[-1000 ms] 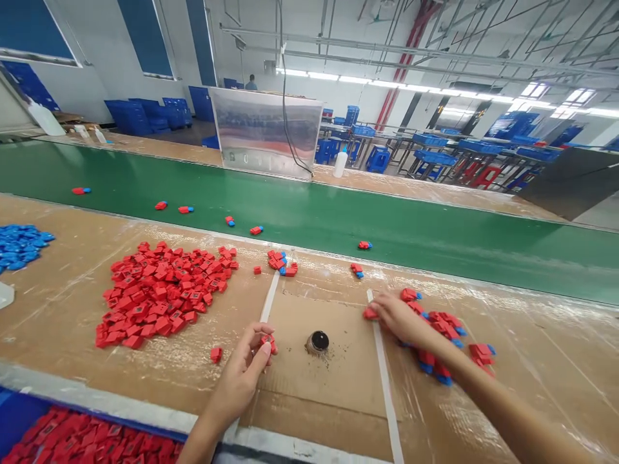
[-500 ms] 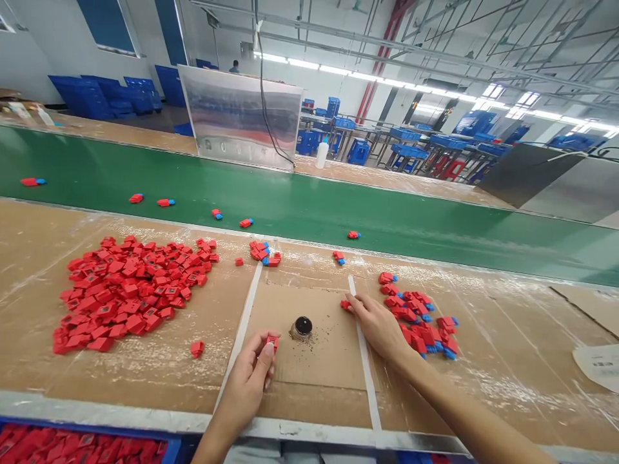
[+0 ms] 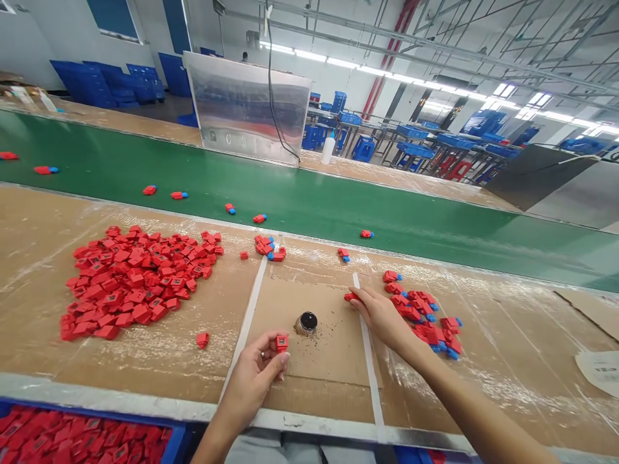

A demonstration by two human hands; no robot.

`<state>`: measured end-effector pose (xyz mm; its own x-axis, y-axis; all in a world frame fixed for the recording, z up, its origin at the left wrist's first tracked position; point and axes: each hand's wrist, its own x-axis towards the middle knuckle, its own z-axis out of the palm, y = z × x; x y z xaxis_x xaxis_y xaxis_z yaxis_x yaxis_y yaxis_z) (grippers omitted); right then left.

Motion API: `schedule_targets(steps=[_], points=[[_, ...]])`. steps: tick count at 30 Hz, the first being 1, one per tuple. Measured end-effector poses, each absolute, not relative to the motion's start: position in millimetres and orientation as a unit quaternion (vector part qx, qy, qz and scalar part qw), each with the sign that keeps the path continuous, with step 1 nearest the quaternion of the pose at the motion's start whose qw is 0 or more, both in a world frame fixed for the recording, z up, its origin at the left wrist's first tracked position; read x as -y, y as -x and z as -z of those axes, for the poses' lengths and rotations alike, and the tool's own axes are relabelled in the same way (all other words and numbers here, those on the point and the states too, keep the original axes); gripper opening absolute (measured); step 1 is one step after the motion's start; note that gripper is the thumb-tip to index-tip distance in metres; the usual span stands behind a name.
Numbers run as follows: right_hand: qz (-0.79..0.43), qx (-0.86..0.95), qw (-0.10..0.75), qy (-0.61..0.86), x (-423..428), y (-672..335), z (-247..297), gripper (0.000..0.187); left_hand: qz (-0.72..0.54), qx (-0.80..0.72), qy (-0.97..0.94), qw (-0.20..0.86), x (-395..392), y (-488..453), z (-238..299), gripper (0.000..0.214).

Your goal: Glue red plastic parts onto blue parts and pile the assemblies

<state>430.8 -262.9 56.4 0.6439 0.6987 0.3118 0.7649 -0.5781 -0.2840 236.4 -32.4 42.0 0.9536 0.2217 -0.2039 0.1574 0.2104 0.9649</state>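
The room is a large hall with pale walls (image 3: 58, 32). High at the left there is a blue panel (image 3: 113, 18); below it, stacks of blue crates (image 3: 87, 82) stand on a grey floor (image 3: 169, 111). White tube lights (image 3: 310, 56) make a long row under the metal framework (image 3: 483, 38), and red pipes (image 3: 402, 22) run beside. Farther right are blue bins (image 3: 414, 149) and red stools (image 3: 458, 170). Two glaring bright panes (image 3: 538, 100) are perhaps windows.
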Motion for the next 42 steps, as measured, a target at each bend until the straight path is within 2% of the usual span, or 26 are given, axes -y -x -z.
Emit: schedule_targets(steps=[6, 10, 17, 25, 31, 42], points=[[-0.007, 0.456, 0.316, 0.832, 242.0, -385.4, -90.6, 0.026, -0.006, -0.147, -0.638, 0.756, 32.8, -235.8, -37.4, 0.039], [0.026, 0.477, 0.300, 0.826, 232.5, -372.8, -90.7, 0.029, 0.000, -0.132, -0.652, 0.747, 33.2, -235.0, -36.2, 0.035], [0.039, 0.505, 0.286, 0.813, 226.2, -370.9, -83.3, 0.020, 0.017, -0.123, -0.646, 0.753, 33.2, -234.6, -35.6, 0.026], [0.056, 0.520, 0.284, 0.803, 223.8, -370.4, -86.1, 0.018, 0.031, -0.108, -0.644, 0.756, 32.4, -234.6, -34.7, 0.027], [0.033, 0.514, 0.335, 0.789, 219.5, -351.4, -98.3, 0.018, 0.049, -0.076, -0.623, 0.777, 30.7, -233.5, -34.4, 0.019], [-0.031, 0.518, 0.373, 0.769, 206.4, -327.1, -79.8, 0.020, 0.066, -0.048, -0.624, 0.777, 30.7, -230.2, -38.4, 0.033]])
